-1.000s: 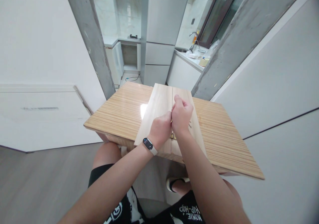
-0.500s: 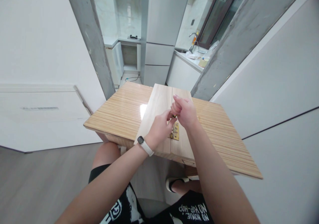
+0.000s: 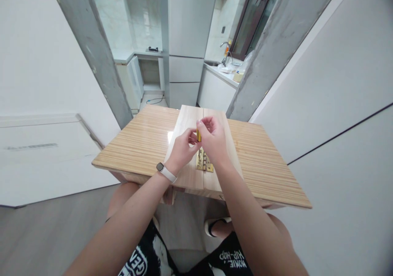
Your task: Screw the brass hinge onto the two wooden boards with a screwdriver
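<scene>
Two pale wooden boards (image 3: 187, 124) lie side by side on a striped wooden table (image 3: 144, 145). A brass hinge (image 3: 204, 162) sits across their seam near the front edge. Above it, my left hand (image 3: 181, 149) and my right hand (image 3: 211, 139) meet and pinch a small yellow object (image 3: 198, 135) between their fingertips. What that object is stays unclear. A white watch is on my left wrist.
A grey pillar (image 3: 89, 55) and a slanted grey post (image 3: 260, 51) stand behind the table. Beyond them are a white fridge (image 3: 187, 39) and a kitchen counter with a sink tap (image 3: 225, 57). White wall panels (image 3: 337, 84) close in on the right. My knees are under the table's front edge.
Both hands have lifted off the hinge and moved toward the far end of the boards, uncovering the hinge. A small yellow object now shows between the fingertips. The view has shifted slightly.
</scene>
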The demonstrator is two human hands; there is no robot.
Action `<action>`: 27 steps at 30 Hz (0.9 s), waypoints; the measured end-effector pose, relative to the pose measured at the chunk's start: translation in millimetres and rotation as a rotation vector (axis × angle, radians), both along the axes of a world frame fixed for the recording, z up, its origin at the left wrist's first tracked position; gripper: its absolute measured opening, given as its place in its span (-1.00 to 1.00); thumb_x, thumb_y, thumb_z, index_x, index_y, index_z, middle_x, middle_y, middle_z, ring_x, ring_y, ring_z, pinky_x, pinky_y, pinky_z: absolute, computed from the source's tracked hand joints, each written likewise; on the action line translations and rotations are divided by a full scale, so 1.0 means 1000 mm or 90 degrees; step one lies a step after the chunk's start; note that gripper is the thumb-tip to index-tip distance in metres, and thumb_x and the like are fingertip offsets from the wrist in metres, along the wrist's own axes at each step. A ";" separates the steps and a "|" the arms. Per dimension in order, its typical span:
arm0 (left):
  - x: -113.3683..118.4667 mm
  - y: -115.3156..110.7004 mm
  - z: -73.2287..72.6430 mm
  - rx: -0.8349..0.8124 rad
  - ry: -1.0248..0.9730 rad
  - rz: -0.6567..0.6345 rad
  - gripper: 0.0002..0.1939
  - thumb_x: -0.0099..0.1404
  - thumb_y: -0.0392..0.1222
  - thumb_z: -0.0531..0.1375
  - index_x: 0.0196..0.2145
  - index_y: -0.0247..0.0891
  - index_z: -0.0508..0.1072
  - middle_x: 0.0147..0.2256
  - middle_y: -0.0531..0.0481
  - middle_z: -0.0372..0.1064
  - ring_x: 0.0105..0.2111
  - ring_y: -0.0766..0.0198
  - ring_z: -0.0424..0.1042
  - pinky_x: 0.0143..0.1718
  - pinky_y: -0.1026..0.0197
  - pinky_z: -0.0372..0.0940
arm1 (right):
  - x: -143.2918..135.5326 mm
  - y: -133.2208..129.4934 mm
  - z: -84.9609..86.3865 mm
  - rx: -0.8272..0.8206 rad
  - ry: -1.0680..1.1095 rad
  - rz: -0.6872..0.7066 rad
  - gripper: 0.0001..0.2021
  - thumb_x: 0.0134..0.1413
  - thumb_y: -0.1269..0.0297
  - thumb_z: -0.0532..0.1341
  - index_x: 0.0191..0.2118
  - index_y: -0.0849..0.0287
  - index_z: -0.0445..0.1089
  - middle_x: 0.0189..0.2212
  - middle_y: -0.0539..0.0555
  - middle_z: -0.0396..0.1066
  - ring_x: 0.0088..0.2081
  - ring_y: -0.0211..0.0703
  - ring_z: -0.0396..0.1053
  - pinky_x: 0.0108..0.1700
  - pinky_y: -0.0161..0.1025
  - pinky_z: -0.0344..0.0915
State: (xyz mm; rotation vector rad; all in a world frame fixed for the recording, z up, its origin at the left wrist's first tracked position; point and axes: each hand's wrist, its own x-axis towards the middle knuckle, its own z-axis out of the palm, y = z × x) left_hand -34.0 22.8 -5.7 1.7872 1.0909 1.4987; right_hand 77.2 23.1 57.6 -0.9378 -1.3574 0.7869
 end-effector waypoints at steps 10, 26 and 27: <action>0.010 -0.008 0.010 -0.018 0.032 0.048 -0.69 0.23 -0.41 0.26 -0.08 -0.21 0.39 -0.32 0.02 0.48 -0.36 0.29 0.45 -0.36 0.28 0.26 | -0.019 0.004 -0.015 -0.107 0.057 -0.082 -0.59 0.26 -0.03 0.23 -0.49 0.04 0.12 -0.59 -0.08 0.13 -0.51 -0.21 0.18 -0.46 -0.22 0.17; 0.005 0.019 -0.011 -0.125 -0.127 -0.202 -0.73 0.26 -0.27 0.34 -0.09 -0.30 0.45 -0.14 -0.13 0.58 -0.08 0.08 0.60 -0.01 0.08 0.48 | 0.017 0.034 -0.004 -0.136 0.013 0.285 -0.41 0.18 -0.19 0.29 -0.67 0.08 0.16 -0.71 -0.10 0.10 -0.62 -0.31 0.05 -0.52 -0.24 0.01; 0.006 0.018 -0.012 -0.122 -0.119 -0.177 -0.74 0.26 -0.26 0.34 -0.10 -0.30 0.46 -0.15 -0.13 0.59 -0.09 0.07 0.60 -0.03 0.09 0.49 | 0.016 0.032 -0.006 -0.115 0.017 0.244 -0.45 0.18 -0.16 0.30 -0.63 0.09 0.21 -0.68 -0.09 0.16 -0.58 -0.29 0.12 -0.48 -0.25 0.08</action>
